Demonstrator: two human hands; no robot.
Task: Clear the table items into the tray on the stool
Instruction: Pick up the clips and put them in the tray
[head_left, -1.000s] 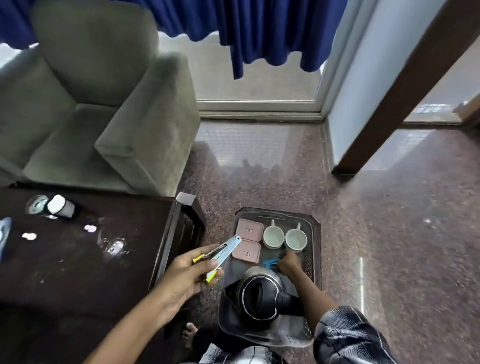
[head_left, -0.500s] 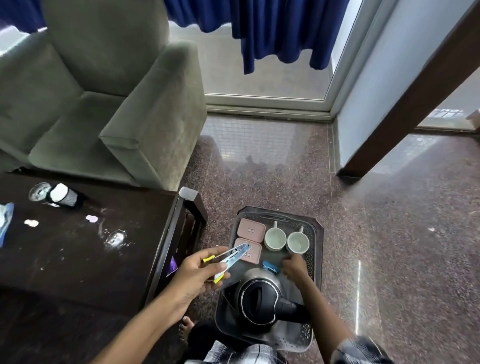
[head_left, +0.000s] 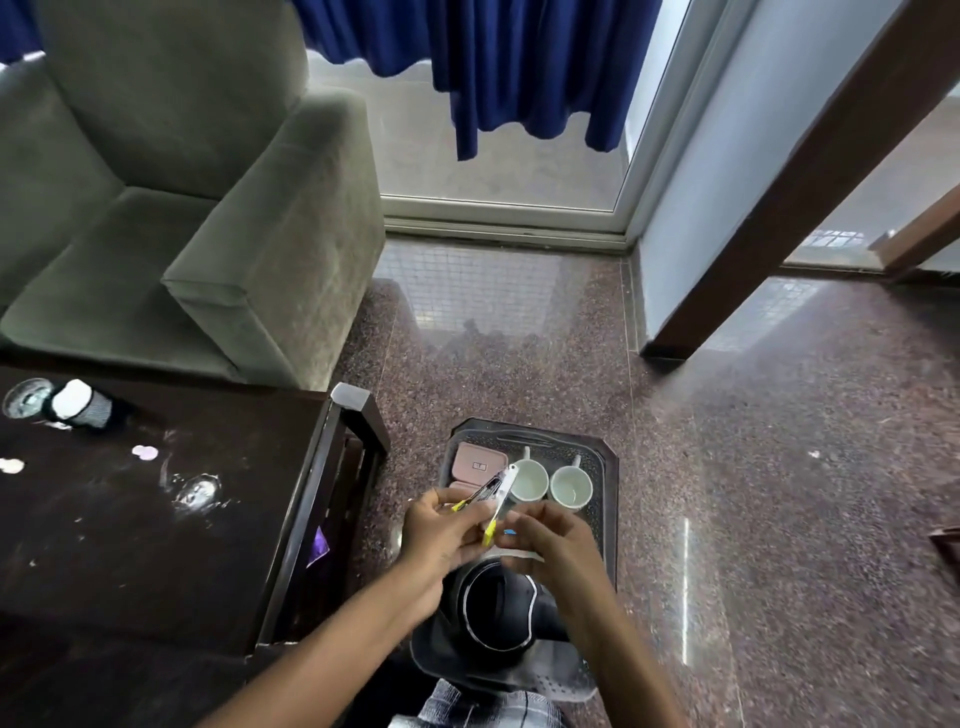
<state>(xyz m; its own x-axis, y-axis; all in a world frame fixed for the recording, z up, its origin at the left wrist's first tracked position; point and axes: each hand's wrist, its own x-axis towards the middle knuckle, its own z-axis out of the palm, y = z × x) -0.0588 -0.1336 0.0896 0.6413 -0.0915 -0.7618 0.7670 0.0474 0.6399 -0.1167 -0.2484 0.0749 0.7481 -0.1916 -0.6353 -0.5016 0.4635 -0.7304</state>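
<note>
A grey tray (head_left: 609, 470) sits low beside the dark table (head_left: 156, 545); the stool under it is hidden. It holds a black kettle (head_left: 498, 608), two white cups (head_left: 571, 486), pink boxes (head_left: 478, 462) and a small blue item (head_left: 510, 531). Above the tray my left hand (head_left: 441, 535) grips silver tongs with yellow tips (head_left: 501, 491), spread in a V. My right hand (head_left: 553, 540) meets it from the right, its fingertips pinching one yellow tip. On the table's far left lie a black bottle with a white cap (head_left: 80, 405) and a glass (head_left: 23, 397).
Small white and lilac scraps (head_left: 144, 452) and a wet patch (head_left: 200, 491) mark the tabletop. A grey armchair (head_left: 208, 234) stands behind the table. Polished stone floor surrounds the tray, with a glass door, blue curtain (head_left: 519, 67) and brown door frame beyond.
My right hand left the blue item in the tray and rose to the tongs. My left hand carried the tongs right, over the tray.
</note>
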